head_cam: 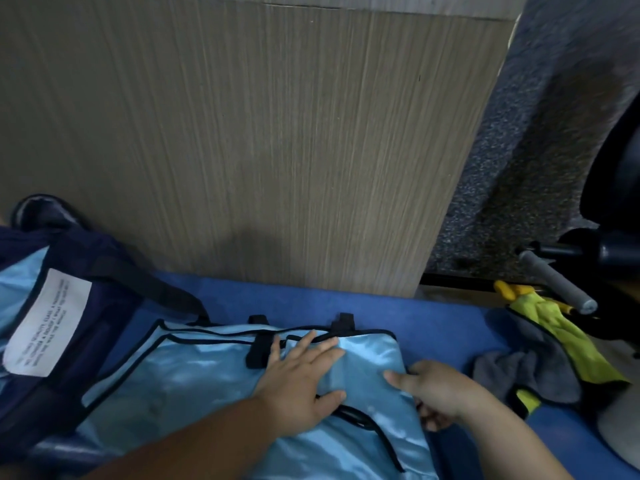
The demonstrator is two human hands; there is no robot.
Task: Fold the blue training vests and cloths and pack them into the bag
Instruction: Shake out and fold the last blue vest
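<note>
While the shiny light-blue training vest with black trim (194, 368) lies spread on the blue mat (433, 317), I see the left hand (301, 379) pressing flat on it, fingers straight. The right hand (440, 393) grips the vest's right edge, thumb on top, fingers curled beneath. The dark navy fabric bag (104, 271) sits just beside the vest on the left, light-blue fabric showing inside. A crumpled grey cloth (519, 372) and a yellow-green cloth (568, 344) lie to the right

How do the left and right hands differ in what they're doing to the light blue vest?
The left hand lies flat on the light blue vest, fingers spread; the right hand pinches its right edge, thumb on top, fingers curled beneath. The left sits mid-cloth, the right at the border. Both touch the same vest.
</note>
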